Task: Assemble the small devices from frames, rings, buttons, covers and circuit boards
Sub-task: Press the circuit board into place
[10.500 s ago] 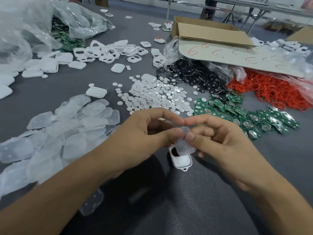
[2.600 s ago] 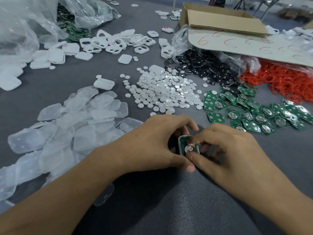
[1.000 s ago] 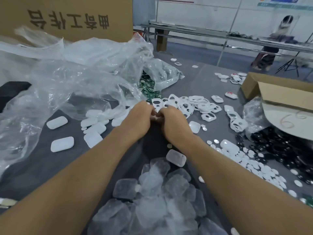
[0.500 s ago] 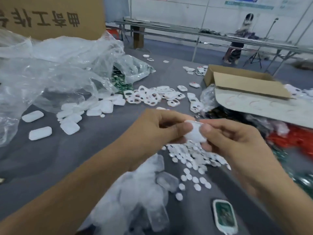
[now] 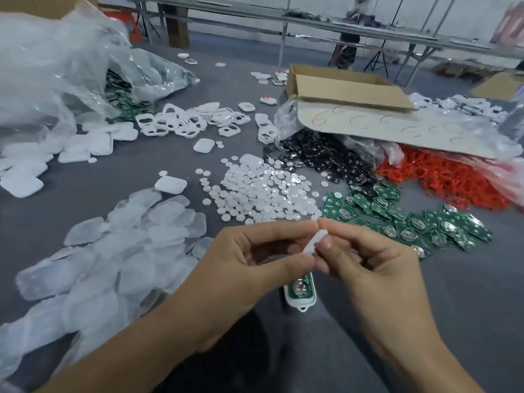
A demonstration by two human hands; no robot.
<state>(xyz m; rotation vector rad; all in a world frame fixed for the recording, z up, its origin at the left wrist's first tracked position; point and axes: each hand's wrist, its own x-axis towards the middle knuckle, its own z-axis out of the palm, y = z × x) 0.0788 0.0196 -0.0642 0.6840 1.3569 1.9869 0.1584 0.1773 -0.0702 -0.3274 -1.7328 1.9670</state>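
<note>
Grey table [image 5: 141,171]; left hand [image 5: 255,251], right hand [image 5: 368,259] pinching thin white cover [image 5: 314,241], edge-on.

Single head-worn wide-angle view, facing forward and down across table [image 5: 136,171]. Very near left hand [image 5: 255,251] and right hand [image 5: 368,259] at 6 o'clock; box [image 5: 340,86] far at 1, bag [image 5: 56,66] at 10.

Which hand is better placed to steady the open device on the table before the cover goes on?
Left, probably. Both hands pinch the white cover, but the thumb of the left hand sits over the far end of the open device, while the right hand is off to its side.
</note>
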